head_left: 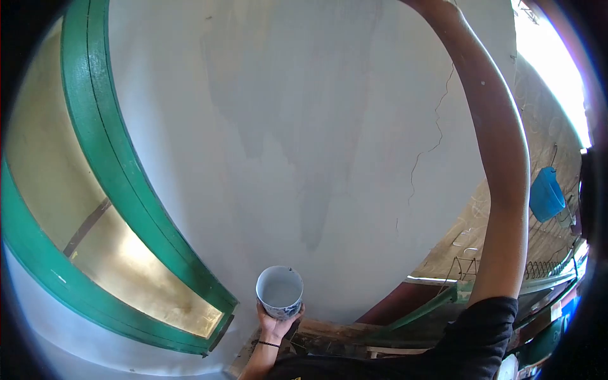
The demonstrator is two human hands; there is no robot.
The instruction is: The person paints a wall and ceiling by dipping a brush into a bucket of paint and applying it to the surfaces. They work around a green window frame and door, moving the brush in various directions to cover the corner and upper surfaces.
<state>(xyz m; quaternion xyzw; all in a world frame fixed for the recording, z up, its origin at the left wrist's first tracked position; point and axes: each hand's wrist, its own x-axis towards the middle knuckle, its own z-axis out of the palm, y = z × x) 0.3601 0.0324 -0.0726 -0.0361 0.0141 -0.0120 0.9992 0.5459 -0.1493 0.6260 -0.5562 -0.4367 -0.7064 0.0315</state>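
My left hand (273,324) is wrapped round the lower side of a small white paint bucket (280,309) with dark print on its outside. The open top faces me, and a pale, whitish content shows inside. A dark band circles my left wrist. My right arm is raised along the right side and reaches up to the top edge of the view. The right hand itself lies beyond that edge, so what it holds or touches is hidden. In front of me stands a whitish wall (354,209) with darker grey, wet-looking patches in its upper middle.
A green frame (136,183) with yellowish panes runs down the left. Thin cracks mark the wall near my right arm. At far right a blue bucket (547,195) hangs before a woven panel (538,107). Wooden pieces and a wire rack (544,271) are low on the right.
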